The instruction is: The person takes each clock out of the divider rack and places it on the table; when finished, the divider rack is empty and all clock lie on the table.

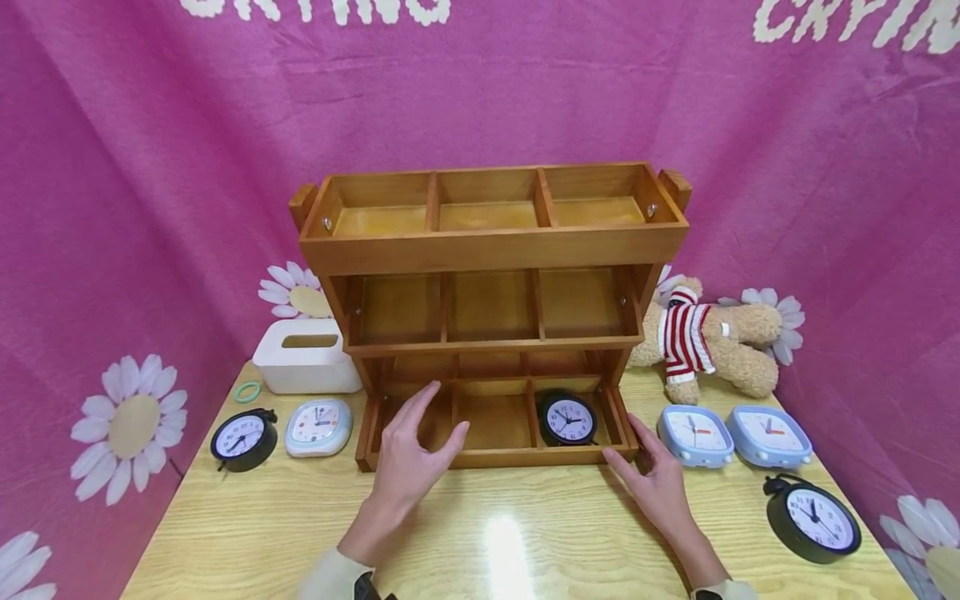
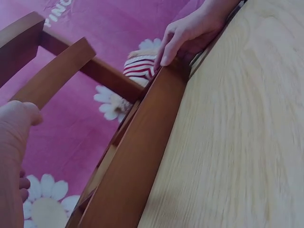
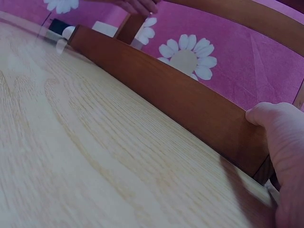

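A three-tier wooden shelf [image 1: 491, 252] with three compartments per tier stands on the table. In its bottom right compartment a black alarm clock [image 1: 568, 419] leans back, dial facing forward. My right hand [image 1: 654, 483] grips the front right corner of the bottom tier [image 3: 190, 102], thumb [image 3: 260, 114] at the front board and fingers at the side, partly hidden. Before the bottom left compartment hovers my left hand [image 1: 408, 467], holding nothing, its thumb and fingers spread apart. The left wrist view shows the left thumb [image 2: 21, 114] and, farther off, the right hand [image 2: 190, 40] at the corner.
Left of the shelf are a white tissue box [image 1: 307, 357], a green ring [image 1: 247, 392], a black clock [image 1: 243, 439] and a white clock [image 1: 318, 427]. To the right lie a teddy bear [image 1: 690, 337], two blue clocks [image 1: 696, 435] and another black clock [image 1: 813, 517].
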A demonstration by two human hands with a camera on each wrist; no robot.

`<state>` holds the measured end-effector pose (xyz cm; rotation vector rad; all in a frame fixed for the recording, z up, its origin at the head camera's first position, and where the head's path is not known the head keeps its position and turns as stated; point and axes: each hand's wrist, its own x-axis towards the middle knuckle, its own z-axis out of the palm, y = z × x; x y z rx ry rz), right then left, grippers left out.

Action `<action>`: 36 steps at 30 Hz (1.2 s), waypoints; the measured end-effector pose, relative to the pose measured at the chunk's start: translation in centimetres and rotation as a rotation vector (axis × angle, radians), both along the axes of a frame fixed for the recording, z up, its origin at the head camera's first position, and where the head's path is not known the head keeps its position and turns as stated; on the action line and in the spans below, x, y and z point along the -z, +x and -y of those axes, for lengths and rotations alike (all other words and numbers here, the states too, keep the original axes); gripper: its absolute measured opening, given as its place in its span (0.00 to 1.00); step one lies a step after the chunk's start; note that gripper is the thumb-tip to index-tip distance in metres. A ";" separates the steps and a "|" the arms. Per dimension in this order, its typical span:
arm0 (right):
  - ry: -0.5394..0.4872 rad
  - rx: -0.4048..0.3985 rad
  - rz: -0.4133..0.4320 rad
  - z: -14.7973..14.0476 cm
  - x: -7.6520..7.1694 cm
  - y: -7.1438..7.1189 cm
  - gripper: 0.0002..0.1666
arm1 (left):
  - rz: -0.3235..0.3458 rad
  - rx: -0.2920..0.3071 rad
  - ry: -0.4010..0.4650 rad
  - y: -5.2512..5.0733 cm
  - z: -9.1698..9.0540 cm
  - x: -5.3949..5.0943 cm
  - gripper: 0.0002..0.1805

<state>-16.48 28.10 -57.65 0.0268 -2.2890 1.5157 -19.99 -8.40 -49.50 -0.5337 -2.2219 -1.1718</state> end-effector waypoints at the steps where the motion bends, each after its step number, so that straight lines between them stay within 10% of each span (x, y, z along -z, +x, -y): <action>1: 0.002 0.002 0.001 0.0 0.0 0.0 0.41 | 0.037 0.017 -0.013 0.0 -0.3 0.0 0.37; 13: 0.008 0.014 0.011 0.1 -0.3 0.1 0.41 | 0.385 0.144 -0.138 -0.9 -5.5 0.4 0.41; 27: 0.001 -0.005 -0.001 0.2 -0.3 0.1 0.40 | 0.431 0.275 -0.311 -2.5 -11.2 0.8 0.42; 36: -0.005 -0.013 -0.003 0.3 -0.6 0.2 0.41 | 0.461 0.215 -0.455 -3.3 -14.2 0.4 0.43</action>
